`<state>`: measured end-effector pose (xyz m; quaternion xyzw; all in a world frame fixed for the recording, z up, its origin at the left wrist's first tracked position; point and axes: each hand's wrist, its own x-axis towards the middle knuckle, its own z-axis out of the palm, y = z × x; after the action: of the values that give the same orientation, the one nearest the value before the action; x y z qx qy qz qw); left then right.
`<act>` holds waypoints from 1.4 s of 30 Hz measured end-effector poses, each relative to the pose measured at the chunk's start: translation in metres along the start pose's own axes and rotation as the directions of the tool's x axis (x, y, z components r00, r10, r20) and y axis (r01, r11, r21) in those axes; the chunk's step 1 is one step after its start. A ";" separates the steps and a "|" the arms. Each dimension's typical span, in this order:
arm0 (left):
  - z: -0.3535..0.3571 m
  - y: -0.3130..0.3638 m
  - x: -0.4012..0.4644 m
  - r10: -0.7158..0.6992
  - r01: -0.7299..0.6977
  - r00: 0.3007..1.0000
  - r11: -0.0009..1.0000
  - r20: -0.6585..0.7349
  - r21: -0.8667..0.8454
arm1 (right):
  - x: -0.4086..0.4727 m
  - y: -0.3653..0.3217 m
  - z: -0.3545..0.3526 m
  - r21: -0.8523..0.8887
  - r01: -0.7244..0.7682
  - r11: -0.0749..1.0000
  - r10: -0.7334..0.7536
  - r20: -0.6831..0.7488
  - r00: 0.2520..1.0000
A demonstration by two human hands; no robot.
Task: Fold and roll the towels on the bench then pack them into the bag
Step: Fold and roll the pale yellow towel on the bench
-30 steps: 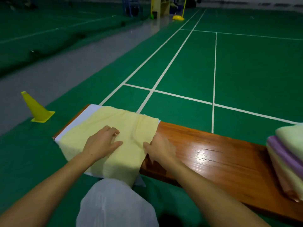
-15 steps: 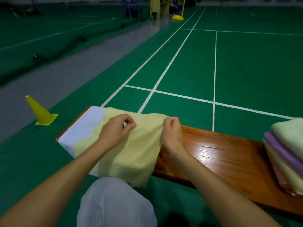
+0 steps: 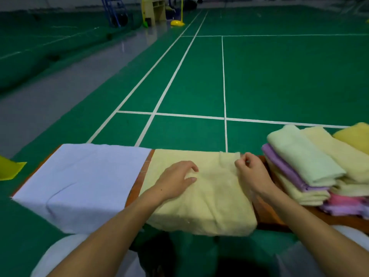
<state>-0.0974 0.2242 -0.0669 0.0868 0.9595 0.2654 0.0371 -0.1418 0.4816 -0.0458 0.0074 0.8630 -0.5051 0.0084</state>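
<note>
On the wooden surface (image 3: 267,214) your left hand (image 3: 175,179) pressed flat the yellow towel (image 3: 209,196); your right hand (image 3: 250,170) pinched its corner. You should have aligned the edges before rolling.

pale yellow towel (image 3: 209,198) spread flat across bench (image 3: 267,216), front edge overhanging.

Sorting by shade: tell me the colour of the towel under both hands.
Pale yellow towel, seen in the head view.

Green court floor (image 3: 279,76), white lines (image 3: 223,76), grey walkway (image 3: 60,96), yellow cone (image 3: 10,169)
</note>
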 end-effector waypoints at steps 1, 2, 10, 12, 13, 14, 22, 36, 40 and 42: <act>0.006 -0.002 0.002 0.002 0.000 1.000 0.993 -0.017 0.121 | 0.001 0.009 -0.005 -0.015 -0.018 1.000 0.018 0.001 1.000; 0.009 -0.004 0.004 0.016 -0.007 0.999 0.977 -0.040 0.212 | 0.001 0.014 -0.007 -0.019 -0.036 0.999 0.036 -0.004 0.999; 0.002 -0.004 -0.002 0.038 -0.019 0.996 0.973 -0.077 0.232 | 0.008 0.029 -0.014 0.078 -0.252 0.964 0.250 0.039 0.967; -0.006 -0.012 -0.003 -0.039 0.058 0.992 0.985 -0.120 0.162 | 0.010 0.033 -0.015 0.108 -0.244 0.964 0.239 0.060 0.969; -0.012 -0.019 -0.003 -0.092 0.111 0.985 0.986 -0.146 0.124 | 0.012 0.033 -0.016 0.104 -0.232 0.967 0.224 0.076 0.972; -0.016 -0.026 -0.002 -0.144 0.163 0.975 0.981 -0.170 0.101 | 0.013 0.034 -0.016 0.090 -0.225 0.970 0.216 0.095 0.972; -0.027 -0.061 0.008 -0.461 0.449 0.847 0.887 -0.265 -0.107 | 0.015 0.034 -0.014 -0.005 -0.199 0.980 0.197 0.187 0.962; -0.071 -0.028 0.002 -0.425 0.420 0.881 0.501 0.208 -0.757 | 0.010 0.017 -0.030 0.195 -0.345 0.918 0.253 0.381 0.890; -0.086 -0.030 -0.002 -0.355 0.298 0.932 0.627 0.076 -0.720 | -0.004 0.008 -0.046 0.341 -0.326 0.882 0.182 0.390 0.902; -0.091 -0.035 -0.007 -0.334 0.238 0.942 0.703 -0.015 -0.670 | -0.012 0.007 -0.052 0.336 -0.279 0.900 0.151 0.362 0.920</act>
<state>-0.1064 0.1478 -0.0063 -0.1005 0.8055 0.5826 0.0409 -0.1297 0.5302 -0.0261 0.0217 0.7286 -0.6528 0.2061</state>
